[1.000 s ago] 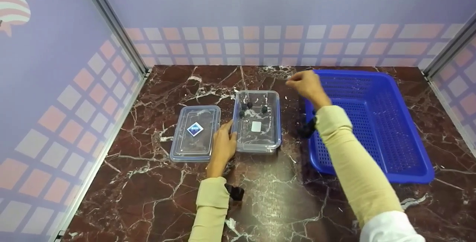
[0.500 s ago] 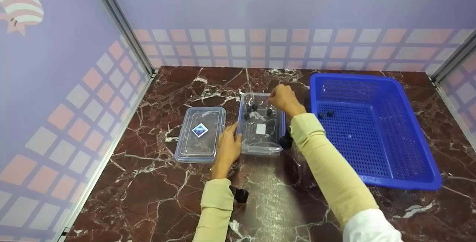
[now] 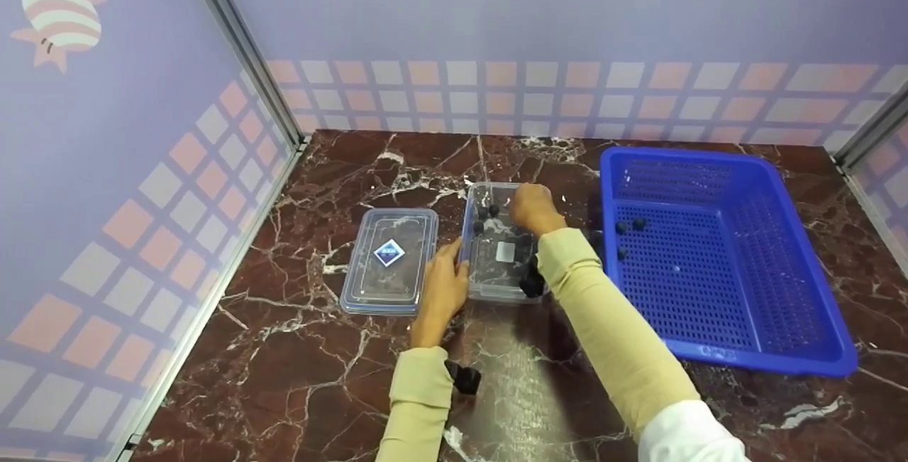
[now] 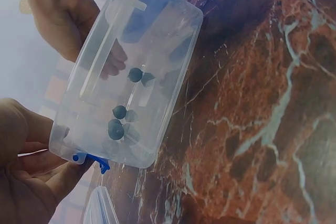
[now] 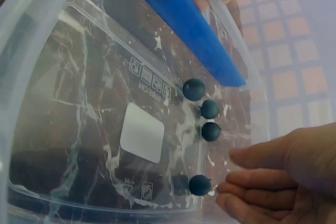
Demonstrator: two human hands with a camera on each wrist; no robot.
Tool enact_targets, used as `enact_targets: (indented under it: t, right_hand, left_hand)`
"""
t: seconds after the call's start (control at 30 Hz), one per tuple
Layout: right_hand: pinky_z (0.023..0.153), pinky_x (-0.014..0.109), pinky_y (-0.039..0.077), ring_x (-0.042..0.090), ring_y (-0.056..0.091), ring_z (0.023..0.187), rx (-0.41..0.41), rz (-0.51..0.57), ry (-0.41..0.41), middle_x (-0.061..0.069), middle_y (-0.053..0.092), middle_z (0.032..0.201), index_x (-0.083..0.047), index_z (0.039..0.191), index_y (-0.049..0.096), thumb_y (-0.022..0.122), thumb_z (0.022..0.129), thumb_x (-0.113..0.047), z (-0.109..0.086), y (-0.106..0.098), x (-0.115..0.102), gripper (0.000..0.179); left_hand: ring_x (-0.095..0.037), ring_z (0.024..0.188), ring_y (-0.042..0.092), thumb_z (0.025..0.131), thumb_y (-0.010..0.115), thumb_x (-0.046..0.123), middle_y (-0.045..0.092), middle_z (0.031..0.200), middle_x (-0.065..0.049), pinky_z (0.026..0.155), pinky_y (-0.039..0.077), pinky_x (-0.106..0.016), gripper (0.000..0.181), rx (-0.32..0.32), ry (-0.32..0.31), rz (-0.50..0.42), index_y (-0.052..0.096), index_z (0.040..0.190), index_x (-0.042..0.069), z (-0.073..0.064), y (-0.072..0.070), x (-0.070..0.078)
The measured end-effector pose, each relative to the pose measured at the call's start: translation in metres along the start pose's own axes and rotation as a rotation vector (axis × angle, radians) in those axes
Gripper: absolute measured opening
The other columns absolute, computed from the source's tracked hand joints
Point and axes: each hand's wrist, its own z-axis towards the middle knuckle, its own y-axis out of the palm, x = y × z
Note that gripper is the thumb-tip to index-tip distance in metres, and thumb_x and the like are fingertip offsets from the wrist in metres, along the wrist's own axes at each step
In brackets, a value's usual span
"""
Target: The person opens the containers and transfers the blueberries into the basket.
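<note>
A clear plastic box (image 3: 500, 292) with blue side clips stands on the dark marble table. My left hand (image 3: 443, 284) grips its left side, thumb and fingers at the clip (image 4: 97, 161) in the left wrist view. My right hand (image 3: 535, 208) reaches into the far right part of the box. In the right wrist view, its thumb and fingertips are spread just beside a small dark round ball (image 5: 199, 185), with nothing between them. Several such balls are in the box, a cluster (image 5: 210, 109) lying towards the left clip. The head view hides the ball near the right hand.
A blue perforated basket (image 3: 731, 358) stands right of the box, holding a few dark balls (image 3: 639, 223) near its left wall. A clear lid (image 3: 376, 281) with a blue diamond sticker lies left of the box. Patterned panels (image 3: 496, 22) enclose the table's back and sides.
My right hand has moved left from over the basket's left edge and down into the box. Balls in the basket have come into sight from behind the arm. My left hand stays at the box.
</note>
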Motion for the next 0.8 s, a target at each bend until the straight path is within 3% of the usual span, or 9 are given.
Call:
enact_targets:
  t: [0.07,0.17,0.2,0.3,0.33,0.6,0.8]
  right_hand:
    - [0.068,0.047,0.053,0.037,0.067,0.085,0.076,-0.053,-0.033,0.021,0.071,0.089,-0.001,0.079,0.070,0.052,0.082,-0.017,0.028,0.035,0.017,0.024]
    - [0.072,0.047,0.054,0.037,0.066,0.092,0.032,-0.011,0.002,0.021,0.069,0.097,0.000,0.084,0.069,0.051,0.083,-0.014,0.040,0.048,0.023,0.023]
    - [0.076,0.049,0.055,0.039,0.065,0.097,0.004,0.020,0.027,0.025,0.067,0.101,0.003,0.088,0.068,0.050,0.084,-0.011,0.037,0.046,0.021,0.024]
    - [0.093,0.051,0.050,0.044,0.058,0.111,-0.126,0.108,0.099,0.031,0.060,0.116,0.010,0.105,0.064,0.049,0.087,-0.003,-0.008,-0.002,-0.008,0.027]
    - [0.092,0.051,0.051,0.045,0.059,0.110,-0.119,0.111,0.093,0.032,0.061,0.115,0.011,0.105,0.063,0.048,0.086,-0.002,-0.014,-0.006,-0.011,0.027]
    - [0.093,0.050,0.051,0.045,0.060,0.109,-0.101,0.100,0.081,0.033,0.060,0.116,0.013,0.110,0.060,0.051,0.085,-0.003,-0.022,-0.005,-0.016,0.031]
    - [0.094,0.050,0.050,0.046,0.059,0.109,-0.103,0.096,0.067,0.032,0.060,0.116,0.011,0.108,0.062,0.053,0.083,-0.001,-0.024,-0.005,-0.020,0.029]
  left_hand:
    - [-0.037,0.121,0.054,0.090,0.057,0.003,0.060,0.126,-0.020,0.107,0.041,-0.044,0.044,-0.007,-0.006,-0.001,0.054,0.133,-0.002,0.000,0.000,0.001]
    - [-0.038,0.121,0.054,0.090,0.057,0.003,0.060,0.126,-0.020,0.107,0.041,-0.044,0.044,-0.017,-0.012,-0.003,0.053,0.133,-0.001,0.000,0.000,0.002]
    - [-0.037,0.121,0.054,0.090,0.057,0.004,0.060,0.126,-0.020,0.106,0.041,-0.044,0.044,-0.018,-0.009,0.000,0.053,0.133,-0.001,0.000,0.000,0.002]
    - [-0.037,0.121,0.054,0.090,0.058,0.004,0.060,0.126,-0.020,0.106,0.041,-0.044,0.044,-0.023,-0.011,0.000,0.053,0.133,-0.001,0.000,-0.001,0.003]
    - [-0.037,0.121,0.054,0.090,0.058,0.004,0.060,0.126,-0.020,0.106,0.041,-0.044,0.044,-0.022,-0.012,0.000,0.054,0.133,-0.001,-0.001,-0.001,0.003]
    - [-0.039,0.117,0.056,0.088,0.059,0.001,0.063,0.120,-0.022,0.102,0.043,-0.047,0.041,0.015,0.041,0.002,0.056,0.129,-0.005,0.000,-0.001,0.002]
    - [-0.039,0.118,0.056,0.088,0.059,0.002,0.062,0.121,-0.022,0.104,0.043,-0.046,0.042,0.012,0.029,-0.003,0.056,0.129,-0.004,-0.001,-0.002,0.000]
